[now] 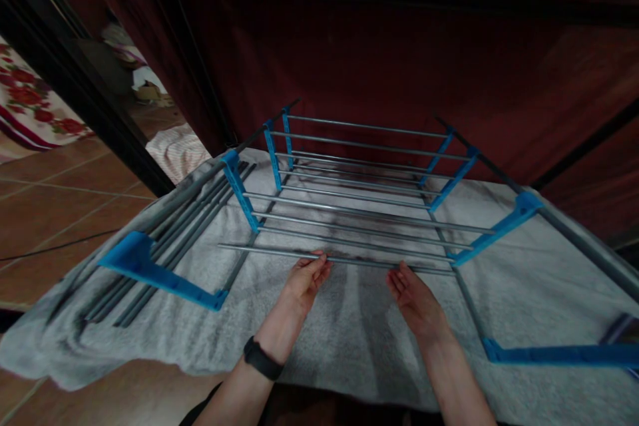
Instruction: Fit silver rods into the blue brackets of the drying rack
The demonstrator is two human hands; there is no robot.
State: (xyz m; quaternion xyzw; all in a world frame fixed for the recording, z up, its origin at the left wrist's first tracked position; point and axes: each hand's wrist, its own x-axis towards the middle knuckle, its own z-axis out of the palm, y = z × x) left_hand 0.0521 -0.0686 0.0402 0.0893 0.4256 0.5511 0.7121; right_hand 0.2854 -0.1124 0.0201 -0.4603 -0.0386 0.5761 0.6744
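Between finger and thumb of my left hand (307, 279), which wears a black wristband, is a thin grey metal rod (274, 252). The fingers of my right hand (412, 296) curl loosely at the same rod, toward its right end. Its left tip hangs free above the grey cloth. Just beyond my hands lies a partly built rack of grey tubes with blue plastic brackets (241, 192); several rods (369, 208) span its bracket pairs. The two nearest brackets, one at left (164, 276) and one at right (564, 354), have no rods between them.
Several loose grey tubes (174, 256) lie along the left of the cloth-covered surface (344, 339). Dark red fabric (349, 60) with black frame bars rises behind the rack. Tiled floor (60, 213), a dark cable and a striped cloth (180, 150) are at left.
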